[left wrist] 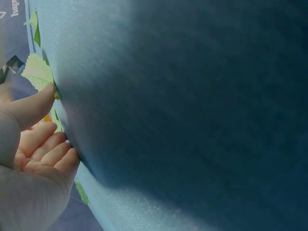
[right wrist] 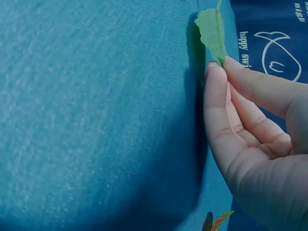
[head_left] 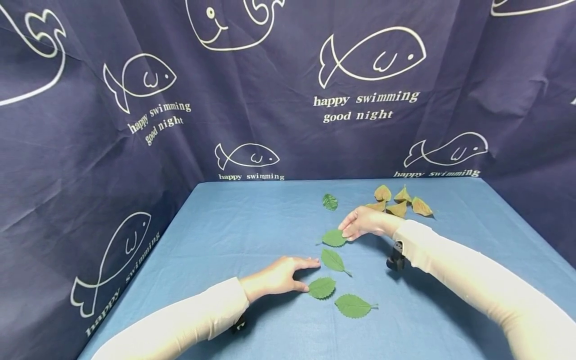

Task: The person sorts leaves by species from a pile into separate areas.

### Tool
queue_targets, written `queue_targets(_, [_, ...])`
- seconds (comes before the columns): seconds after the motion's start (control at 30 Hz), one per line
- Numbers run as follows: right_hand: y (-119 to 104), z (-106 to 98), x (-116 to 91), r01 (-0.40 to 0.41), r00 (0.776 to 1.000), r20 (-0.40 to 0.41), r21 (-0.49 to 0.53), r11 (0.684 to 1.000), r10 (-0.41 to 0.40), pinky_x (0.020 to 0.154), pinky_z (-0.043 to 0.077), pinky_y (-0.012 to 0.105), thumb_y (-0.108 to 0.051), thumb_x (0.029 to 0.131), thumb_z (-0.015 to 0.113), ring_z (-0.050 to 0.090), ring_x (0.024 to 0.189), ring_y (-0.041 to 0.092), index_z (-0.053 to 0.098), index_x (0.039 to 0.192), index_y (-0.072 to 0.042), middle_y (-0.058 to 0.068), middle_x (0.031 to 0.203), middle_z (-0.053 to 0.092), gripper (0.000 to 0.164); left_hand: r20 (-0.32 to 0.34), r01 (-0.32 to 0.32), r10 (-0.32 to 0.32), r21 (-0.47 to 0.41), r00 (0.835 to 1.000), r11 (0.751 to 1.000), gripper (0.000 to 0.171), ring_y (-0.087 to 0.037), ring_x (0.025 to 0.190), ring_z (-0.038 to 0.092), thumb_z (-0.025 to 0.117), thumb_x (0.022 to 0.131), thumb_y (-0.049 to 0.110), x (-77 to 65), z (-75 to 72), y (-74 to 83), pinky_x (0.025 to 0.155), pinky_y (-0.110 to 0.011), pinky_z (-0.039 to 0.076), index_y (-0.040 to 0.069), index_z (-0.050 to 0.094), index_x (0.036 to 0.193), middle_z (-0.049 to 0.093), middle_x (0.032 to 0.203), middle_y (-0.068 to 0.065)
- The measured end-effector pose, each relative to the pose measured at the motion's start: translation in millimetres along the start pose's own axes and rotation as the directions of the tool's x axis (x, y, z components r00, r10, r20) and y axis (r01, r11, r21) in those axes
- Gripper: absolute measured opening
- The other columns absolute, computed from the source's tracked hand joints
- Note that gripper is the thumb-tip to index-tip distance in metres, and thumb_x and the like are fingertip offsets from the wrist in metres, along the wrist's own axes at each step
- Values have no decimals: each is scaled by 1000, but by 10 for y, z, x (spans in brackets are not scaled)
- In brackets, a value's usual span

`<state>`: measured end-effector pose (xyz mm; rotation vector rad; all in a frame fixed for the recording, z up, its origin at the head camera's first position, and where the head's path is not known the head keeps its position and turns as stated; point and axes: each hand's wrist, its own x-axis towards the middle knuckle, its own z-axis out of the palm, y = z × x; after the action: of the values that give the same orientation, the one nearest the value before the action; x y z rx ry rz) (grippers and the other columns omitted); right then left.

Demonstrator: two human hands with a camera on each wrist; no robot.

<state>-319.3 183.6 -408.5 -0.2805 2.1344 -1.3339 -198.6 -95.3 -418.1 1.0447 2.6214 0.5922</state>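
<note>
In the head view my right hand (head_left: 363,222) pinches the tip of a green toothed leaf (head_left: 334,238) between thumb and fingers; the right wrist view shows the pinched leaf (right wrist: 211,33) standing out from the fingertips. My left hand (head_left: 281,276) reaches over the cloth with fingers extended. Its thumb touches the edge of another green leaf (head_left: 322,288), and its fingertips lie close to a third leaf (head_left: 332,260). Nearer to me is one more green leaf (head_left: 354,306), stem pointing right. Seen from the left wrist, a pale leaf (left wrist: 37,72) is at the thumb tip.
A darker green leaf (head_left: 330,201) lies farther back on the blue cloth (head_left: 225,225). Several yellow-brown leaves (head_left: 421,206) are grouped beyond my right hand, partly hidden by it. Dark blue fabric (head_left: 288,100) with white fish drawings hangs behind and at the sides.
</note>
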Motion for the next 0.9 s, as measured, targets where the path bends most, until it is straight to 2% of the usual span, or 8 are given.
queue_targets(0.27, [40,-71,25,74,996,33,83,994,-77,86,58,33,4,91,61,69,81,12,57,120,17,1,89,72,33,5,6,-6,-2,1000,1000,60,-17,136,45,76,84,19,4,27,-10,114,-32,36,16,54,140,50,146,3])
queue_targets(0.47, [-73,-150,39,86,995,49,96,992,-91,89,57,33,0,91,61,69,83,11,58,122,14,-2,92,72,33,-7,-3,3,1,1000,1000,60,-17,136,46,76,84,18,10,31,-23,113,-33,37,15,54,140,51,145,3])
queue_targets(0.7, [-188,-251,176,107,986,116,101,989,-119,88,56,31,0,91,63,68,84,11,62,117,8,-3,93,72,28,-2,10,-10,-5,1000,1000,61,-16,137,45,76,84,20,19,27,-24,113,-33,37,18,53,141,49,146,5])
queue_targets(0.9, [-254,-299,266,135,978,147,102,986,-150,93,54,35,-1,91,62,68,90,12,59,122,9,-3,97,71,32,1,7,-7,11,1000,1000,61,-15,137,44,76,85,20,16,25,-17,114,-33,36,18,53,141,49,146,5])
